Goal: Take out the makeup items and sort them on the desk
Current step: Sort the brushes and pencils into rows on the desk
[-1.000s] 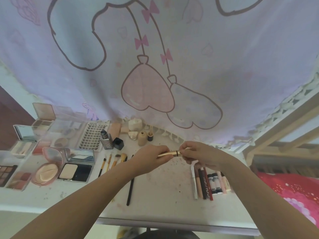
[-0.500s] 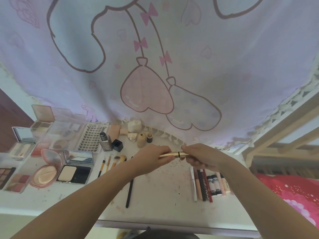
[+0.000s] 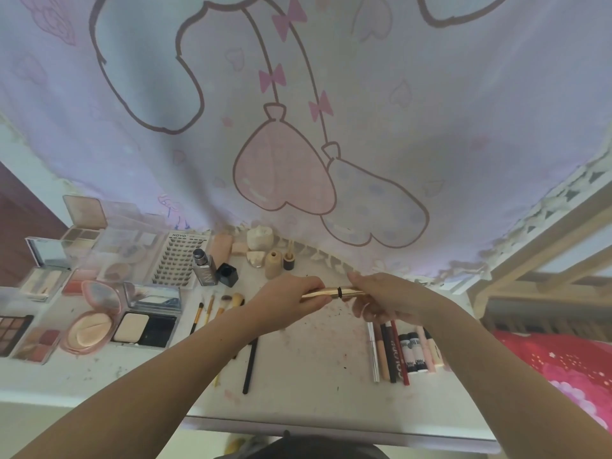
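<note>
Hands meet over the middle of the desk (image 3: 298,376), and I see both gripping one slim gold tube (image 3: 334,291) with a dark ring at its centre, held level above the surface. My left hand (image 3: 284,306) has its fingers curled round the tube's left end; my right hand (image 3: 384,299) wraps the right end, with the thumb on top. Whether the tube is one piece or a cap and body I cannot tell.

Toward the desk's right edge lies a row of pencils and lip tubes (image 3: 402,352), side by side and pointing at the near edge. Left of centre, a few makeup brushes (image 3: 215,309) lie fanned, and a long black brush (image 3: 250,366) runs toward the near edge, partly under my left forearm. Near the left edge sit an open pink powder compact (image 3: 91,329), an open black compact (image 3: 145,331) just beside it, and eyeshadow palettes (image 3: 13,331). Along the far edge stand a lash tray (image 3: 177,260), a foundation bottle (image 3: 202,267) with a black cap (image 3: 228,274) beside it, sponges (image 3: 260,238) and a small beige bottle (image 3: 272,265). A printed curtain (image 3: 298,111) hangs behind.
</note>
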The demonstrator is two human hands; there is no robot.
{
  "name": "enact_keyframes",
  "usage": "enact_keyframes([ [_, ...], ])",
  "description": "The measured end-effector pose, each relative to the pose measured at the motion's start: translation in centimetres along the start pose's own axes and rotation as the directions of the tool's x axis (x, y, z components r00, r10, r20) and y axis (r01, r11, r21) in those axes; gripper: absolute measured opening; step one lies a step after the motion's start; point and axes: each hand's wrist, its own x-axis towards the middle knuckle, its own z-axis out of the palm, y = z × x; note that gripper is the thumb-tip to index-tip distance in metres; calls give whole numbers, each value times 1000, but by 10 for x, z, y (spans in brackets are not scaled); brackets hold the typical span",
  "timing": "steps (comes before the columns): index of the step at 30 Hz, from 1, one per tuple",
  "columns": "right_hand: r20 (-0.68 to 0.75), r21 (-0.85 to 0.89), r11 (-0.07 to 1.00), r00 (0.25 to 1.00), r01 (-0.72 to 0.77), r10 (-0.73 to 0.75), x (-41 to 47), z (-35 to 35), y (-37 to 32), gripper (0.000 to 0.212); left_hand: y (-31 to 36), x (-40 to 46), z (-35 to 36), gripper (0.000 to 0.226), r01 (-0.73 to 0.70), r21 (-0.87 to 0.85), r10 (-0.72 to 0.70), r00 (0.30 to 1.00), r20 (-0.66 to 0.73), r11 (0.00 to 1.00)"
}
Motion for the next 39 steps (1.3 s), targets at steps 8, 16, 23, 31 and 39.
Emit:
enact_keyframes([
  [8, 43, 46, 999, 999, -6, 4, 6, -3, 1, 36, -7, -3, 0, 26, 44, 14, -44, 999, 14, 999],
  [16, 87, 69, 997, 995, 43, -49, 8, 0, -1, 22, -16, -8, 2, 26, 77, -13, -77, 997, 33, 997],
  [23, 27, -108, 994, 999, 22, -20, 13, 0, 2, 22, -23, -15, 1, 27, 104, -29, -102, 993, 56, 994],
  [31, 14, -196, 980, 1000, -17, 20, 15, 11, 23, 10, -54, -38, 24, 18, 179, -9, -174, 967, 188, 984],
  [39, -127, 192, 978, 986, -82, 108, 15, 19, 54, 21, -70, -57, 36, 14, 385, -245, -399, 917, -8, 890],
])
